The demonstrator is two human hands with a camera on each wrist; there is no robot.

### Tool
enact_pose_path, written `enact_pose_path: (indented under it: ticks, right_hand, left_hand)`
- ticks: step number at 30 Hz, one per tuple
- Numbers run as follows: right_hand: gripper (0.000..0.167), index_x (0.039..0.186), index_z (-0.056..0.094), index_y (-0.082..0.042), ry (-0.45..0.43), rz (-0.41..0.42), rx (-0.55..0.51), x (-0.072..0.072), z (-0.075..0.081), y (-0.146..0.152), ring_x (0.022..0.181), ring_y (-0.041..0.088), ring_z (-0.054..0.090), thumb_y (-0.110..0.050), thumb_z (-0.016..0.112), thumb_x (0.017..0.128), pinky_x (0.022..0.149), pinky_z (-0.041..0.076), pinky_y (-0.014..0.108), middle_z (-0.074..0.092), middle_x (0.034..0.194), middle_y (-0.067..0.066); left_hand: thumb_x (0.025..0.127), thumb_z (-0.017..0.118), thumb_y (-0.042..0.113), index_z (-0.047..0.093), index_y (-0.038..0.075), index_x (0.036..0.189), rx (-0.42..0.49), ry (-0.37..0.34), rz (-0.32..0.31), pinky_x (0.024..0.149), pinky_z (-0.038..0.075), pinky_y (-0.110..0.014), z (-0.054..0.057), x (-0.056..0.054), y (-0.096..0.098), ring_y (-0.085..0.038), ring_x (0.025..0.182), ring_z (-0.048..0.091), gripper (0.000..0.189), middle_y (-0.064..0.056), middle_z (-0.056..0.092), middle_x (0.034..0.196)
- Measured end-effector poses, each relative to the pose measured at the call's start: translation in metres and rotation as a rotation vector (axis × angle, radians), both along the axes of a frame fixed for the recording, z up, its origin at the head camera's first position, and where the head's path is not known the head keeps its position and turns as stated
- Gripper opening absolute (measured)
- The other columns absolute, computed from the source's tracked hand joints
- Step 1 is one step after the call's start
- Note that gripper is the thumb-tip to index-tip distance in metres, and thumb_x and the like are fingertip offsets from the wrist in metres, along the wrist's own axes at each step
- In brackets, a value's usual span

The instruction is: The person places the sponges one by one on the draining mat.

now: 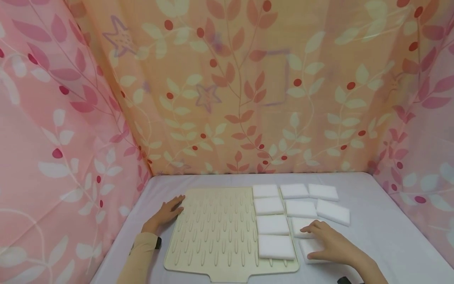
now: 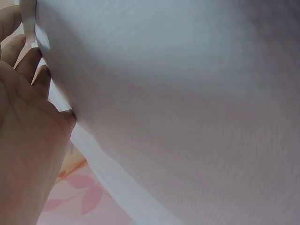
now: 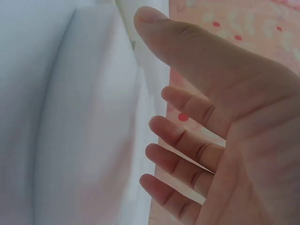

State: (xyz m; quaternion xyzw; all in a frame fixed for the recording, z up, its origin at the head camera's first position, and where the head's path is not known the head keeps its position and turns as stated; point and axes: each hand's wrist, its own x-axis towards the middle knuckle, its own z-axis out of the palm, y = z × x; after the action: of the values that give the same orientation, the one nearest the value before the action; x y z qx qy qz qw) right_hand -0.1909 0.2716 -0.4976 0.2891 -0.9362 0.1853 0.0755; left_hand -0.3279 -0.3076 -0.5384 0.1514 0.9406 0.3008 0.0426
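A peach-orange fabric curtain [image 1: 244, 90], printed with pale leaves and red dots, hangs behind a table covered with a smooth lavender-white cloth [image 1: 379, 225]. Faint purple star outlines [image 1: 120, 36] mark the curtain. Pink leaf-patterned fabric panels [image 1: 28, 130] flank both sides under soft light.

White rectangular foam blocks [image 1: 276, 247], cream ridge-patterned tray [image 1: 198, 236], pale lilac-white table [image 1: 379, 236]; past its far edge, orange leaf-patterned curtain [image 1: 269, 130].

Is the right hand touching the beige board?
Apart. The head view shows part of a white block between the right hand and the beige board.
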Motion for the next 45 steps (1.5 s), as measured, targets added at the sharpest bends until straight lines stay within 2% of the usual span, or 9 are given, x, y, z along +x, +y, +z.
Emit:
enact_pose_path:
  ticks: [8, 15, 28, 36, 45]
  right_hand:
    - [0.06, 0.112, 0.06, -0.024, 0.088, -0.024, -0.006, 0.005, -0.006, 0.021, 0.095, 0.006, 0.049, -0.056, 0.076, 0.063, 0.074, 0.049, 0.036, 0.051, 0.107, -0.015]
    - [0.06, 0.109, 0.062, -0.023, 0.163, -0.022, -0.027, 0.009, -0.011, 0.032, 0.092, 0.002, 0.046, -0.055, 0.077, 0.06, 0.072, 0.047, 0.029, 0.051, 0.103, -0.014]
    - [0.063, 0.109, 0.061, -0.022, 0.153, -0.024, -0.016, 0.015, -0.014, 0.042, 0.094, 0.003, 0.046, -0.056, 0.077, 0.059, 0.073, 0.047, 0.026, 0.05, 0.105, -0.013]
    - [0.064, 0.112, 0.06, -0.02, 0.098, -0.011, -0.015, 0.015, -0.012, 0.044, 0.095, 0.002, 0.045, -0.047, 0.082, 0.058, 0.073, 0.048, 0.024, 0.048, 0.103, -0.012]
    - [0.066, 0.114, 0.06, -0.02, 0.032, -0.01, -0.034, 0.013, -0.012, 0.047, 0.095, 0.005, 0.048, -0.04, 0.084, 0.057, 0.075, 0.046, 0.02, 0.05, 0.105, -0.01]
  left_hand:
    - [0.094, 0.053, 0.028, 0.034, 0.007, 0.143, 0.001, 0.005, -0.007, 0.102, -0.003, -0.07, -0.002, -0.002, -0.001, -0.044, 0.137, 0.018, 0.057, -0.023, 0.03, 0.146]
    - [0.094, 0.052, 0.026, 0.034, 0.005, 0.143, -0.002, 0.013, -0.011, 0.101, -0.002, -0.071, -0.001, -0.001, -0.001, -0.045, 0.137, 0.018, 0.056, -0.024, 0.03, 0.146]
    - [0.094, 0.053, 0.026, 0.035, 0.005, 0.142, -0.003, 0.046, -0.024, 0.099, 0.0, -0.073, 0.0, 0.0, 0.0, -0.045, 0.135, 0.021, 0.055, -0.024, 0.032, 0.145]
    - [0.094, 0.053, 0.028, 0.034, 0.007, 0.143, -0.001, 0.018, -0.004, 0.102, -0.001, -0.07, -0.001, 0.0, -0.001, -0.043, 0.137, 0.019, 0.057, -0.021, 0.031, 0.146]
    - [0.094, 0.053, 0.027, 0.034, 0.006, 0.143, 0.001, 0.014, -0.014, 0.102, -0.002, -0.07, 0.001, 0.001, 0.0, -0.045, 0.136, 0.019, 0.057, -0.024, 0.031, 0.146]
